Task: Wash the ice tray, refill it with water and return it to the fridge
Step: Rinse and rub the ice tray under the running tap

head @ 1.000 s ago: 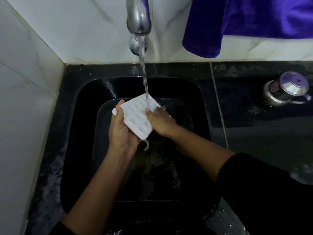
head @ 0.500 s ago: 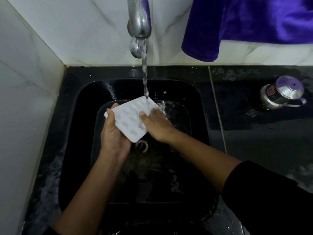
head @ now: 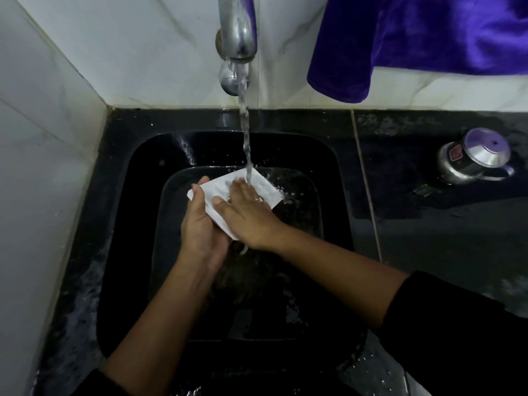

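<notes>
Ice tray (head: 220, 192), white and rectangular, sits tilted over the middle of the black sink (head: 143, 224), held between both hands under the stream of water (head: 245, 132) that falls from the metal tap (head: 237, 27). The stream lands on the tray's far corner, and droplets scatter off to the right of it.

The left hand (head: 201, 224) cups the tray's near-left edge from below, thumb hooked over the top face and fingers wrapped under it out of sight, so how they lie cannot be told. The right hand (head: 243, 212) lies flat, palm down, on the tray's upper face, its fingers held loosely together and stretched toward the falling water, the thumb splayed out to the left. A ring shows on one of its fingers. Both forearms reach in from the bottom of the view, the right one ending in a dark sleeve (head: 457, 338).

The tray's pockets are mostly covered by the right hand; whether any hold water cannot be told. The sink basin is wet, and its drain is largely hidden beneath the hands.

On the dark countertop (head: 428, 238) to the right stands a small steel pot with a lid (head: 474, 158). A purple cloth (head: 414, 38) hangs against the white wall above it.
</notes>
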`<state>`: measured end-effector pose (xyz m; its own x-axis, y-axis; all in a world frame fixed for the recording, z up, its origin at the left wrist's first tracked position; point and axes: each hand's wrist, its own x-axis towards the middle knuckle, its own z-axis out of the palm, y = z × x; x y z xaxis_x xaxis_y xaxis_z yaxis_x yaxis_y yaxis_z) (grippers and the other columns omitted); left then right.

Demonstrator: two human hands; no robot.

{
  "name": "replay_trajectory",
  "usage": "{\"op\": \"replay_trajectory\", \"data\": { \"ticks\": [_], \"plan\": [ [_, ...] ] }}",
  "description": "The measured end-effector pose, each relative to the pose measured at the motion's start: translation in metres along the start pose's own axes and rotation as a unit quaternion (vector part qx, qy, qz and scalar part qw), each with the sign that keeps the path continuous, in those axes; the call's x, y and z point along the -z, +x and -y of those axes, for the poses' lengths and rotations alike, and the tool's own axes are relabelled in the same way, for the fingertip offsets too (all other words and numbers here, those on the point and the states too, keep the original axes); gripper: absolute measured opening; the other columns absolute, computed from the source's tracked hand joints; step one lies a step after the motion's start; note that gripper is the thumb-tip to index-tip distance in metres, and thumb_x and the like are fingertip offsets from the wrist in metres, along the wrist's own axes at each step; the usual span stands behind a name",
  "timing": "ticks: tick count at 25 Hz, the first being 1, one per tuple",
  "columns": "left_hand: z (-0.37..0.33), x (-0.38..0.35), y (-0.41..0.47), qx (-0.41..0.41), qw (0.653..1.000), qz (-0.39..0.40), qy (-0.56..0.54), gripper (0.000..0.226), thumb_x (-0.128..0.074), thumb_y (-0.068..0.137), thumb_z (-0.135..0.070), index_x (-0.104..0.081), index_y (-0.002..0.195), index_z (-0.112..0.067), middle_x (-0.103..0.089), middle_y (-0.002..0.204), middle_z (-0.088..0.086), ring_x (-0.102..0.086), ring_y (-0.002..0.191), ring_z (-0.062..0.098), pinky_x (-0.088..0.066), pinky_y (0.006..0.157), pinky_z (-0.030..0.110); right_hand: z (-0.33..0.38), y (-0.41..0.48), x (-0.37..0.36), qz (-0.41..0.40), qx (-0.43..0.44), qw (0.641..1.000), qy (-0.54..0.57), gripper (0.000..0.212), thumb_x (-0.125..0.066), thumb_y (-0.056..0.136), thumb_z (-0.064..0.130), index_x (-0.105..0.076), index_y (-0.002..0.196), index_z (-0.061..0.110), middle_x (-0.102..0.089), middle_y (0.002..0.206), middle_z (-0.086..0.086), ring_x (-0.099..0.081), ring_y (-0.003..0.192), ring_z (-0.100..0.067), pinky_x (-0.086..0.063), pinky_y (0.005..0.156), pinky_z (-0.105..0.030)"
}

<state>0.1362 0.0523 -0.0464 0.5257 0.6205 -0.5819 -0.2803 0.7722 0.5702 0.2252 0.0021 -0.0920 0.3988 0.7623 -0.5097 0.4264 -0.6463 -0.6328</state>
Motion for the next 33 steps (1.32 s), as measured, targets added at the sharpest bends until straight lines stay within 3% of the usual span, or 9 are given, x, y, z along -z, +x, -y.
{"op": "replay_trajectory", "data": {
  "ticks": [2, 6, 11, 16, 18, 21, 25, 29, 33],
  "plan": [
    [0.001, -0.002, -0.004, 0.015, 1.0, 0.008, 0.014, 0.045, -0.047, 0.107, -0.046, -0.054, 0.146, -0.025, -0.07, 0.135, 0.015, -0.073, 0.116, 0.03, -0.063, 0.088, 0.048, -0.006, 0.01, 0.009, -0.013, 0.036, 0.998, -0.04, 0.083, -0.022, 0.1, 0.066, -0.013, 0.166, 0.017, -0.004, 0.174, -0.016, -0.003, 0.161, -0.031, -0.007, 0.129, -0.049],
    [0.015, -0.005, -0.015, 0.015, 0.998, 0.035, 0.053, 0.047, -0.048, 0.106, -0.045, -0.053, 0.147, -0.023, -0.07, 0.136, 0.013, -0.069, 0.123, 0.031, -0.054, 0.105, 0.053, -0.019, 0.032, 0.053, -0.08, -0.13, 0.988, 0.022, 0.075, -0.021, 0.11, 0.053, -0.014, 0.163, 0.001, -0.011, 0.171, -0.023, -0.009, 0.16, -0.034, -0.011, 0.129, -0.048],
    [-0.003, -0.007, -0.005, 0.015, 1.0, -0.014, 0.024, 0.049, -0.045, 0.108, -0.046, -0.051, 0.151, -0.022, -0.068, 0.138, 0.016, -0.07, 0.121, 0.032, -0.06, 0.094, 0.048, 0.008, 0.004, 0.006, 0.005, 0.039, 0.999, -0.021, 0.094, -0.011, 0.089, 0.074, -0.022, 0.164, 0.018, -0.009, 0.174, -0.012, -0.005, 0.161, -0.03, -0.01, 0.128, -0.049],
    [0.014, -0.009, -0.015, 0.029, 0.998, 0.014, 0.051, 0.047, -0.047, 0.106, -0.046, -0.054, 0.147, -0.023, -0.07, 0.136, 0.012, -0.068, 0.125, 0.031, -0.05, 0.109, 0.056, -0.021, 0.027, 0.053, -0.065, -0.114, 0.991, 0.009, 0.07, -0.024, 0.11, 0.052, -0.019, 0.164, 0.008, -0.012, 0.171, -0.021, -0.009, 0.158, -0.038, -0.011, 0.128, -0.054],
    [0.008, -0.011, -0.011, 0.03, 0.999, 0.006, 0.028, 0.047, -0.046, 0.108, -0.046, -0.054, 0.148, -0.022, -0.07, 0.137, 0.013, -0.068, 0.124, 0.032, -0.052, 0.108, 0.054, -0.012, 0.021, 0.032, -0.05, -0.036, 0.996, -0.067, 0.077, -0.028, 0.105, 0.058, -0.013, 0.165, 0.012, -0.012, 0.171, -0.021, -0.011, 0.158, -0.038, -0.016, 0.127, -0.053],
    [0.001, -0.008, -0.007, 0.023, 0.999, -0.004, 0.028, 0.049, -0.044, 0.109, -0.046, -0.05, 0.152, -0.021, -0.066, 0.141, 0.015, -0.067, 0.126, 0.033, -0.056, 0.101, 0.051, 0.0, 0.007, 0.004, -0.015, 0.044, 0.999, 0.01, 0.098, -0.015, 0.093, 0.076, -0.009, 0.166, 0.01, -0.006, 0.174, -0.013, -0.001, 0.161, -0.027, -0.005, 0.13, -0.048],
    [-0.01, 0.008, -0.013, 0.031, 0.995, 0.067, 0.067, 0.049, -0.04, 0.109, -0.05, -0.053, 0.147, -0.023, -0.07, 0.138, 0.01, -0.068, 0.125, 0.031, -0.057, 0.101, 0.052, -0.028, 0.025, 0.054, -0.127, -0.049, 0.99, 0.035, 0.078, -0.029, 0.108, 0.058, -0.017, 0.164, 0.006, -0.015, 0.172, -0.017, -0.013, 0.159, -0.033, -0.011, 0.128, -0.045],
    [-0.043, 0.037, -0.001, 0.037, 0.991, 0.09, 0.097, 0.055, -0.033, 0.109, -0.056, -0.055, 0.146, -0.023, -0.068, 0.14, 0.009, -0.068, 0.125, 0.031, -0.063, 0.087, 0.049, -0.054, 0.016, 0.087, -0.084, -0.1, 0.959, 0.253, 0.065, -0.052, 0.099, 0.067, -0.067, 0.13, 0.012, -0.071, 0.13, -0.013, -0.067, 0.122, -0.032, -0.056, 0.093, -0.036],
    [-0.072, 0.049, 0.026, 0.04, 0.975, 0.077, 0.203, 0.058, -0.041, 0.105, -0.062, -0.067, 0.135, -0.021, -0.07, 0.137, 0.011, -0.07, 0.122, 0.032, -0.064, 0.084, 0.048, -0.055, -0.02, 0.094, 0.021, -0.095, 0.846, 0.524, 0.041, -0.067, 0.097, 0.047, -0.079, 0.112, 0.011, -0.077, 0.116, -0.015, -0.076, 0.104, -0.033, -0.064, 0.079, -0.043]
  ]
}}
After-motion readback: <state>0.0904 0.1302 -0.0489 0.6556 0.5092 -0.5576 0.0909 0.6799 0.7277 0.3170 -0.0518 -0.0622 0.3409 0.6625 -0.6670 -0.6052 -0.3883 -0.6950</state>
